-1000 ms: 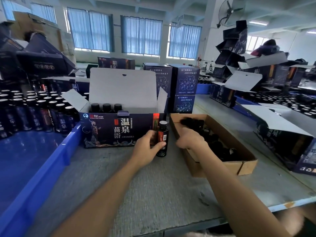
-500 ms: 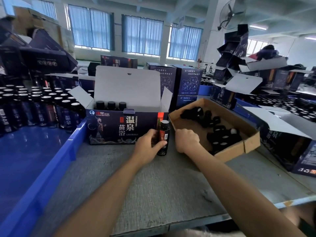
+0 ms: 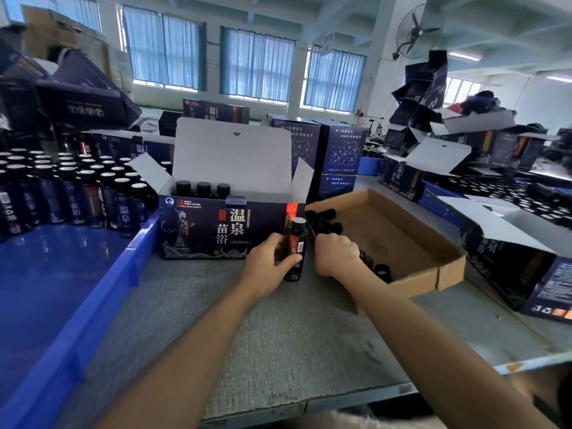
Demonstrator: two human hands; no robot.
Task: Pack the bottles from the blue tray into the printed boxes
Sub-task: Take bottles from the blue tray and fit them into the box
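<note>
Blue tray (image 3: 93, 305), along the table's (image 3: 278, 335) left edge. Its near floor is bare and its far end is packed with upright bottles (image 3: 77, 193) in many rows. The frame cuts off the tray's left side, so no count is possible. Judged: most of the stock is not yet packed.

Box (image 3: 223, 230), mid-table against the tray's right wall, lid up. Three bottle tops (image 3: 202, 188) show at the back left. The front wall hides the rest of the inside, so the fill level is unknown. Judged: early in this box.

Left hand (image 3: 269, 264) grips one bottle (image 3: 296, 249), which stands upright on the table just in front of the box's right front corner. It is not yet in the box.

Right hand (image 3: 335, 255), just beside that bottle, has its fingers curled at the near left corner of a carton (image 3: 418, 274). The carton holds loose black caps (image 3: 323, 221). Cannot tell whether the curled fingers enclose a cap.

Other boxes (image 3: 510, 274) stand open toward the table's right edge. Their contents are too dark to make out.
</note>
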